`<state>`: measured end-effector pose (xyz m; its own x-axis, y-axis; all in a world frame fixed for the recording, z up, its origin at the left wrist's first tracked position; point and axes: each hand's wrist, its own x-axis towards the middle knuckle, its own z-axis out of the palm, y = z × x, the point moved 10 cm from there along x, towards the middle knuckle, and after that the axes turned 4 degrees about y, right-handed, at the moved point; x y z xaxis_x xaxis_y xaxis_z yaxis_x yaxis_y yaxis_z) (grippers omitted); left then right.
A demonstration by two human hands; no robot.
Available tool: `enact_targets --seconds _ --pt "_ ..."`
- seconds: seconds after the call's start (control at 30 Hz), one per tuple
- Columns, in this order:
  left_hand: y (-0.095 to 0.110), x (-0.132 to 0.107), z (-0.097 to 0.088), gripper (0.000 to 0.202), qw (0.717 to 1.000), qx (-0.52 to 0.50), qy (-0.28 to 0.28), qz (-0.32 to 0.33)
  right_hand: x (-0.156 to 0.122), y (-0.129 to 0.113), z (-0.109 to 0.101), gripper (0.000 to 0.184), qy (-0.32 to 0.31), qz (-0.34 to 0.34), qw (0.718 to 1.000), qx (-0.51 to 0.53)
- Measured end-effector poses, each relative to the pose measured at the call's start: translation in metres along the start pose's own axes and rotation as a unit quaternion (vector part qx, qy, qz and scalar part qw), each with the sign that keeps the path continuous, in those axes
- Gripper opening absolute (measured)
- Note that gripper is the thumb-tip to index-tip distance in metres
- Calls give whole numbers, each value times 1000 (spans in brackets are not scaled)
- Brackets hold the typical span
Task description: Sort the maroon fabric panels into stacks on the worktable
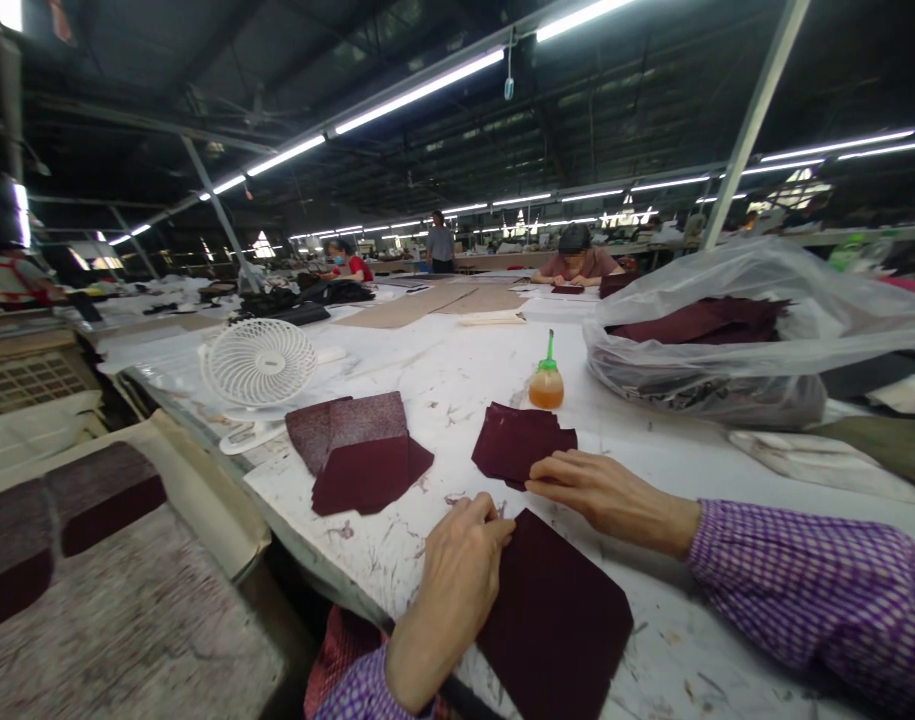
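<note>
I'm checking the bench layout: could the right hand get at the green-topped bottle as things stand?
Probably yes: the right hand is at the small maroon stack, and the bottle stands upright just beyond it. Nothing covers the bottle, and white tabletop shows to the stack's right.

Tube lights (419, 92) beneath dark roof (637, 90)

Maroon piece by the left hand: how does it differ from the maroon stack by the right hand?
The maroon piece looks larger and lies nearer the camera, while the maroon stack looks smaller and farther away. The piece shows one broad, smooth face; the stack shows several uneven edges. The left hand is at the piece, the right hand at the stack. Both are dark maroon and lie on the white table.
</note>
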<state>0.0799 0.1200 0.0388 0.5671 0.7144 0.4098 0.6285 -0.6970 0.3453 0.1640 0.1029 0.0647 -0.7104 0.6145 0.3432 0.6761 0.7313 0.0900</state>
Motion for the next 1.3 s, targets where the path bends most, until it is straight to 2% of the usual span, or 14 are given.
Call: enact_targets --seconds 0.13,0.3,0.4,0.57,0.77,0.83,0.97,1.03,1.1,1.2,1.3 --pt "-1 1 -1 25 1000 -8 -14 -6 6 -11 5 34 -9 75 985 155" --pt "-14 -13 -13 15 992 -108 -27 -53 7 -19 17 35 -25 96 977 189" --pt "-22 -27 -23 18 991 -118 0 -59 5 -18 19 37 -29 81 979 185" --pt "-18 -42 -32 19 996 -67 50 -18 4 -24 21 45 -60 56 986 147" --pt "1 -48 -36 22 994 28 62 80 13 -37 18 54 -98 45 993 57" --pt "-2 -49 -36 19 996 17 51 67 16 -41 17 57 -103 36 993 36" --pt "-18 -52 -39 13 998 -8 65 -16 20 -46 18 59 -115 22 993 15" --pt "-17 -53 -39 16 997 21 68 -11 21 -49 16 58 -110 14 994 3" --pt "-12 -54 -39 19 997 41 65 24 23 -53 14 57 -100 1 995 -8" --pt "-13 -56 -46 20 997 -41 61 34 24 -57 11 56 -94 -7 995 -9" --pt "-29 -59 -57 19 986 -145 77 -39 25 -58 12 57 -99 -3 995 -3"
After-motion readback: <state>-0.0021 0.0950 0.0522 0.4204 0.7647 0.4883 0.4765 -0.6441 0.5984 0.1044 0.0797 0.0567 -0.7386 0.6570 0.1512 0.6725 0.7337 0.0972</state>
